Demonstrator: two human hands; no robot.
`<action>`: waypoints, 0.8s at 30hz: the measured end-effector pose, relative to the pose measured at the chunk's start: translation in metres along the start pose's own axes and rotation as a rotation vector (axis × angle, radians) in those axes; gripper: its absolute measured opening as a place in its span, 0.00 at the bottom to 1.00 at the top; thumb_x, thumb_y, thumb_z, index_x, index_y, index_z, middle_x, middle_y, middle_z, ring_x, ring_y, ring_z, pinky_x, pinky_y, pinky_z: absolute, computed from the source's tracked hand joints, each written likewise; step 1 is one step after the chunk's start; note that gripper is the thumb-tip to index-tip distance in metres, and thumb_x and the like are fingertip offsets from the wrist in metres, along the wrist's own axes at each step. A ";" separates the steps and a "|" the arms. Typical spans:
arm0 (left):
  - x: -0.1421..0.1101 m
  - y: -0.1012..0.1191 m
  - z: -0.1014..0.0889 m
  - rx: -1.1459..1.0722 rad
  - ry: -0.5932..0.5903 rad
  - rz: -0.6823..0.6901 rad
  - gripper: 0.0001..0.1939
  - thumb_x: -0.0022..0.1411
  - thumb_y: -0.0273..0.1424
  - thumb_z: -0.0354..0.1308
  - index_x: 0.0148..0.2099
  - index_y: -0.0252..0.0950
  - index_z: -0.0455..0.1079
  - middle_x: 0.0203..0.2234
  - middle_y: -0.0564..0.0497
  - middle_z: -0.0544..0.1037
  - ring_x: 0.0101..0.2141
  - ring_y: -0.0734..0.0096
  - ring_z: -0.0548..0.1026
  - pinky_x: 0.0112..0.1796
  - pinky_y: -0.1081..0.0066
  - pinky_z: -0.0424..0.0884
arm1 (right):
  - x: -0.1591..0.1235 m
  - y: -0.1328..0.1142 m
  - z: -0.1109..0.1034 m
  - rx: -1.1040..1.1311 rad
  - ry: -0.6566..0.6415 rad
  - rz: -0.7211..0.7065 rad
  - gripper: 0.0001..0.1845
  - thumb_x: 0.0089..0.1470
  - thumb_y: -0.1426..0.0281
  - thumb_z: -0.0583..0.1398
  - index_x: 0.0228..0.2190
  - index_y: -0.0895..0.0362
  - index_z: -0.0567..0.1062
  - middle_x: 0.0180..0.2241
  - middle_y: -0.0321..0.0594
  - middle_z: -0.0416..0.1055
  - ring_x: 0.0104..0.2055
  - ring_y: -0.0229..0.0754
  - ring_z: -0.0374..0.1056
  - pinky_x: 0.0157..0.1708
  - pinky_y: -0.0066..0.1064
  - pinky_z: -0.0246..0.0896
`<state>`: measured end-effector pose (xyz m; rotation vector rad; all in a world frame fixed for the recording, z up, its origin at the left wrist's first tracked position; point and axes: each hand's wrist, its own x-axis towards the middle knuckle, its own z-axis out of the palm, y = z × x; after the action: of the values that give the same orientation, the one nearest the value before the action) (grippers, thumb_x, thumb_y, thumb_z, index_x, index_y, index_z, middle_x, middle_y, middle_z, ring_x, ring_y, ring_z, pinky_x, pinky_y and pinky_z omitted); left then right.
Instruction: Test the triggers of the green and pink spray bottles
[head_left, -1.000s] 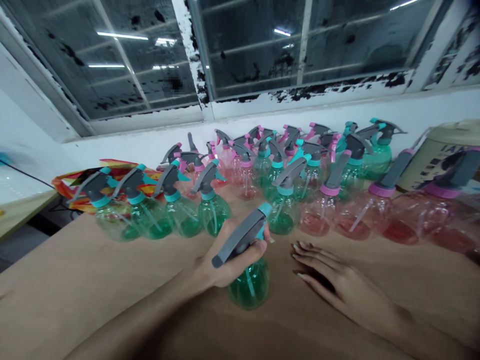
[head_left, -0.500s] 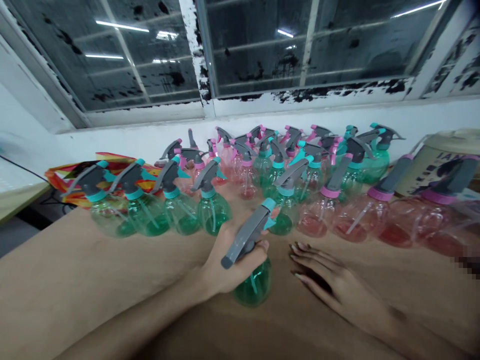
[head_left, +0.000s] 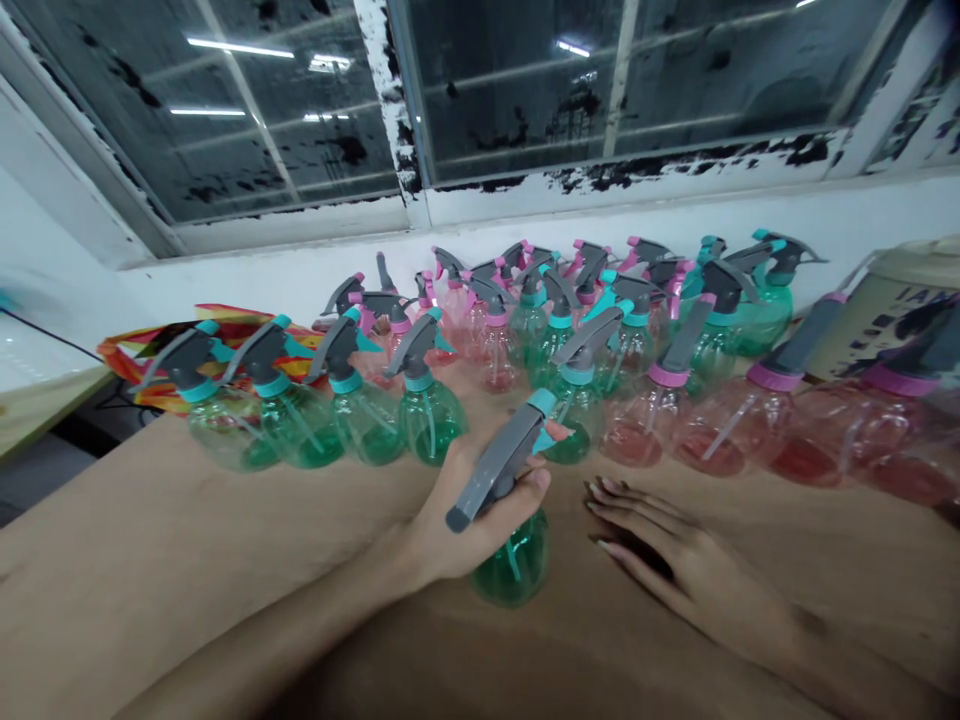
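Observation:
My left hand (head_left: 472, 510) is wrapped round the neck of a green spray bottle (head_left: 511, 570), just below its grey and turquoise trigger head. The bottle stands on the table close in front of me, its head pointing away to the right. My fingers hide its collar. To the right, my right hand (head_left: 675, 560) lies palm down on the table with its fingers stretched out, apart from the bottle. Just beyond my left hand stands another green spray bottle (head_left: 433, 425). Pink spray bottles (head_left: 636, 435) stand beyond my right hand.
Several more green and pink spray bottles crowd the back of the wooden table (head_left: 247, 560) below the window (head_left: 247, 120). An orange and yellow bag (head_left: 161, 345) lies at the back left. A beige container with printed letters (head_left: 892, 310) stands at the right.
The view has shifted slightly, moving the bottles on the right outward in the picture. My left hand keeps its hold on the green spray bottle, and my right hand still lies flat.

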<state>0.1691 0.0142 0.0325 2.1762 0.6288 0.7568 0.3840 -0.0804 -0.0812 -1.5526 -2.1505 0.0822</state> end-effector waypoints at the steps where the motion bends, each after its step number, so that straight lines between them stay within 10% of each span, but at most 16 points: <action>1: 0.000 0.000 -0.001 0.012 -0.008 0.008 0.15 0.59 0.31 0.50 0.49 0.38 0.65 0.19 0.56 0.68 0.19 0.74 0.66 0.27 0.72 0.70 | 0.000 0.000 0.000 -0.001 -0.004 0.001 0.20 0.57 0.66 0.53 0.51 0.54 0.66 0.54 0.40 0.65 0.57 0.44 0.57 0.55 0.43 0.57; 14: 0.001 0.002 -0.008 0.141 0.042 0.094 0.04 0.55 0.29 0.50 0.33 0.39 0.66 0.27 0.52 0.74 0.27 0.70 0.73 0.29 0.71 0.70 | -0.001 0.000 0.001 -0.007 0.010 0.001 0.21 0.57 0.66 0.53 0.52 0.52 0.66 0.54 0.39 0.65 0.57 0.45 0.58 0.54 0.43 0.58; 24: -0.001 -0.004 -0.001 0.087 0.102 0.070 0.12 0.52 0.29 0.51 0.40 0.40 0.67 0.28 0.52 0.70 0.25 0.70 0.68 0.29 0.69 0.68 | -0.002 0.003 0.003 -0.045 -0.026 -0.009 0.21 0.58 0.65 0.52 0.52 0.54 0.65 0.55 0.39 0.64 0.58 0.44 0.56 0.55 0.42 0.58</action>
<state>0.1670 0.0164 0.0294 2.2600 0.6512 0.8974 0.3858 -0.0805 -0.0849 -1.5748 -2.1935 0.0513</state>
